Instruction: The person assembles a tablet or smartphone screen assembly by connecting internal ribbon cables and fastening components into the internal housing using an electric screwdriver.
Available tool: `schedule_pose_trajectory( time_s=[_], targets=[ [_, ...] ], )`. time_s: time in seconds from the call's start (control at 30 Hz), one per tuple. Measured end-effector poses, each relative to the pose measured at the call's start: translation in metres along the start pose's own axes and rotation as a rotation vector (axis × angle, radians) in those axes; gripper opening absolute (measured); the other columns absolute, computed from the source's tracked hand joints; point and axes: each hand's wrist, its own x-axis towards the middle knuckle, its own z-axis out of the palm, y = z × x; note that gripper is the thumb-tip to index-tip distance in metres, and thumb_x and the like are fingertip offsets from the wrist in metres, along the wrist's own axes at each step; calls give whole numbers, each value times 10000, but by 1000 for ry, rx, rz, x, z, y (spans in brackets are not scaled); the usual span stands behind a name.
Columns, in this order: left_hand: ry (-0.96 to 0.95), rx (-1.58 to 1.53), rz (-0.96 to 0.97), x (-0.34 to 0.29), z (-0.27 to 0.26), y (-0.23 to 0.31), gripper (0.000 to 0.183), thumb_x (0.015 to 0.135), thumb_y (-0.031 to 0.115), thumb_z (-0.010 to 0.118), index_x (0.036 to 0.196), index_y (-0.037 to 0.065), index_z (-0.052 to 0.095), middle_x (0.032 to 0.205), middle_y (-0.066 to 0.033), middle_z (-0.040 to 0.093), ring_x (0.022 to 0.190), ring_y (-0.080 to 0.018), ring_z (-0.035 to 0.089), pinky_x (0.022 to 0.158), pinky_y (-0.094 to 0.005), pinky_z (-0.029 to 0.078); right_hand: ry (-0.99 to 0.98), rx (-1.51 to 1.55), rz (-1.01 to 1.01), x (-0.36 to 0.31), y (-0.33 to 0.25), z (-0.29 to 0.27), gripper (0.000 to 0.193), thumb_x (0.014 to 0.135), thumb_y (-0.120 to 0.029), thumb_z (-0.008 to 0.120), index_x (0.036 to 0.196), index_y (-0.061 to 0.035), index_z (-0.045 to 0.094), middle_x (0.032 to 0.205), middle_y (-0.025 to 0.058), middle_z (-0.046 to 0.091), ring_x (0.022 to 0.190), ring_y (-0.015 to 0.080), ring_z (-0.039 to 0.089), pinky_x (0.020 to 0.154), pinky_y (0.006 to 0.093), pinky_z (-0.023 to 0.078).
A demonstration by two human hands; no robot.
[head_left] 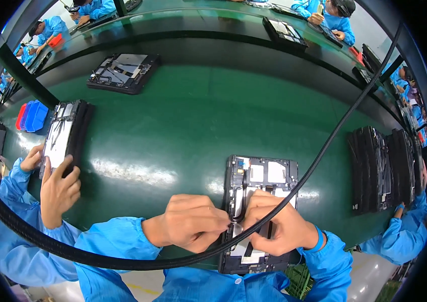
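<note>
An opened tablet-like device [276, 172] lies on the green bench in front of me, its inner boards, silvery panels and dark ribbon strips exposed. My left hand [190, 224] is closed in a pinch at the device's left side, fingertips by a curved black cable [244, 194] inside it. Over the middle of the device, my right hand [280, 226] is also closed, thumb and fingers pinched together. What either pinch holds is too small or hidden to make out. A blue band circles my right wrist.
A thick black cable [344, 117] arcs across the view, passing in front of my hands. Stacked devices [369, 168] stand at the right. On the left, a co-worker's hands [60, 191] touch another device stack [62, 131], near blue bins [35, 116]. Another opened device [123, 73] lies farther back.
</note>
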Motion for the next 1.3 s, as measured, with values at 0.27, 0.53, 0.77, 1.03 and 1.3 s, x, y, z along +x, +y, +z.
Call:
schedule_pose_trajectory(
  time_s=[0.27,0.53,0.77,1.03,1.3],
  targets=[
    [-408,172,408,-4,-12,-1,172,790,137,748,941,55,761,932,-41,707,687,-150,561,560,-273,430,134,-123,7,-3,12,16,153,735,-42,875,855,-63,783,838,60,668,787,242,663,685,364,527],
    [-518,292,511,-6,-8,-14,293,827,189,740,1066,21,773,1004,-52,729,815,-140,665,706,-248,546,225,-168,24,-7,23,18,156,785,-81,916,899,-54,813,838,59,660,772,233,676,679,361,533],
    [-539,304,552,-9,-8,-17,241,872,156,740,1043,-12,765,1017,-95,745,837,-184,688,760,-275,589,230,-8,163,-5,21,18,126,821,-71,910,925,-53,842,846,50,677,779,200,678,676,342,522],
    [-538,295,614,-3,-6,-25,187,901,165,737,1008,13,756,1030,-91,754,871,-183,705,753,-273,583,229,-23,240,-3,21,15,130,831,-60,910,949,-58,855,852,34,685,723,136,648,618,292,494],
    [-496,341,520,5,-8,-46,196,878,202,813,999,48,796,1020,-39,763,761,-125,691,579,-245,513,344,-43,241,1,30,21,133,836,-50,917,954,-47,855,937,21,689,672,76,610,579,249,485]
  ],
)
